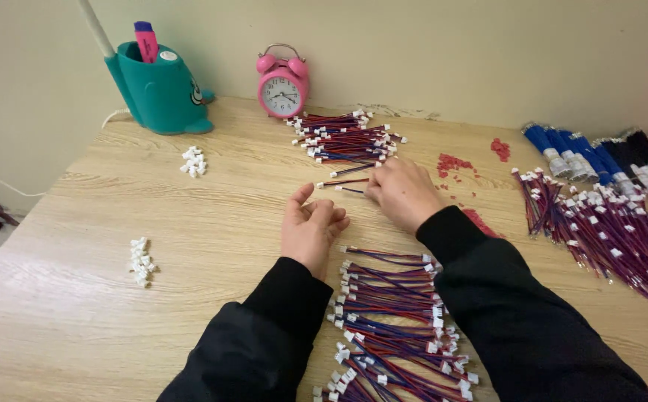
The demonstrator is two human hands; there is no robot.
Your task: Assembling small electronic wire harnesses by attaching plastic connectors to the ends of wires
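Head view, right hand [402, 192] pinching a red-blue wire [342, 183] mid-table, wire lying left-right below the far wire pile [348, 137], left hand [310, 227] empty, fingers loosely spread, near-edge wire pile [391, 327] between the sleeves, pink clock [282, 82] at the far edge, blue-wrapped bundles [569, 152] far right.

A wooden worktop [212, 216] carries wire harness piles [391, 327], white connector heaps [142, 262], a pink clock [282, 80] and a teal holder [162, 93] along its far edge.

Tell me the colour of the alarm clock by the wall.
Pink, with a white dial; the alarm clock shows best in the head view, the only one.
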